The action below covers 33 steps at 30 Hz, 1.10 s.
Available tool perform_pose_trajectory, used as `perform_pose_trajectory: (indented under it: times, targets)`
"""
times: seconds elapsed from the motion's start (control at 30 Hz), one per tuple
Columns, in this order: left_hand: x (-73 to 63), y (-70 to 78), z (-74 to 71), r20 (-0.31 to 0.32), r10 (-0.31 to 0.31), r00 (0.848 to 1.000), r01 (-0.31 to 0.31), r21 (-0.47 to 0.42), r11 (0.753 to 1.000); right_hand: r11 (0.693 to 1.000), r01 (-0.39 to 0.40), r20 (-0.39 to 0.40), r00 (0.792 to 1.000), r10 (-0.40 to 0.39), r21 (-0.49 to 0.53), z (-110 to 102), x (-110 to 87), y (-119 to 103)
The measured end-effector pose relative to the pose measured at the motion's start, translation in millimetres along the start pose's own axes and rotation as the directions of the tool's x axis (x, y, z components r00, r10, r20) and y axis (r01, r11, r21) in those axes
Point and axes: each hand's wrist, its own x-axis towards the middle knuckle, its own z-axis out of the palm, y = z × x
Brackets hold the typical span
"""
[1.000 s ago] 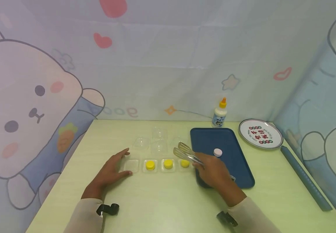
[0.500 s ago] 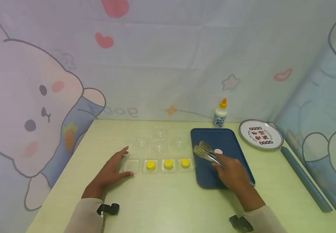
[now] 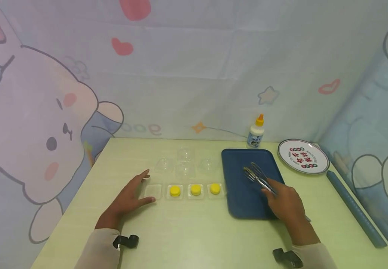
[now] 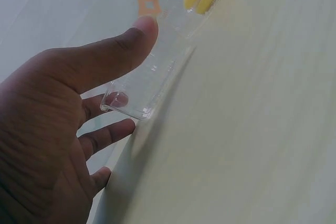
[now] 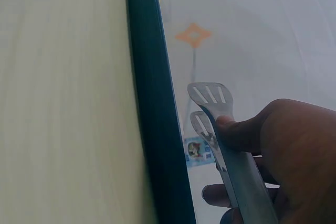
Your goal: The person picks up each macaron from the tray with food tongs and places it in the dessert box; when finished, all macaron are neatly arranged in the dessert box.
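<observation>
My right hand [image 3: 286,203] grips a pair of silver slotted tongs [image 5: 231,150], thumb on one arm and fingers behind the other. Their heads hover over the dark blue tray [image 3: 245,205]; no pale disc shows between or beside them now. My left hand [image 3: 126,200] lies round the left end of a row of clear plastic boxes, thumb near the front edge and fingers spread past the back. The leftmost box [image 3: 153,191] holds nothing visible. Yellow macarons sit in the other three: the left one [image 3: 175,191], the middle one [image 3: 195,189] and the right one [image 3: 215,188].
Several clear domed lids [image 3: 185,170] lie behind the boxes. A white glue-like bottle [image 3: 255,135] with an orange tip stands behind the tray. To the right are a white printed plate [image 3: 303,156] and a long blue-grey bar [image 3: 356,209].
My right hand has carried the tongs rightward from above the rightmost yellow macaron to over the tray. The pale disc on the tray is no longer visible. My left hand has stayed put.
</observation>
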Motion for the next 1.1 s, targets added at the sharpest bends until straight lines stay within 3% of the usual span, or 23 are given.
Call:
perform_pose_trajectory:
  times: [0.33,0.9,1.1]
  targets:
    - [-3.3,4.1,-0.8,-0.007,0.009,1.0,-0.009,0.032,0.999,1.0,-0.015,-0.032,0.999,0.015,-0.001,-4,-2.6,7]
    - [0.0,0.2,0.7,0.013,-0.016,1.0,0.016,0.019,1.0,0.997,-0.069,0.061,0.996,0.071,-0.037,0,-1.0,12]
    - [0.3,0.4,0.1,0.005,-0.012,1.0,0.012,0.034,0.999,0.998,-0.056,0.044,0.997,0.058,-0.028,-1,-0.4,12]
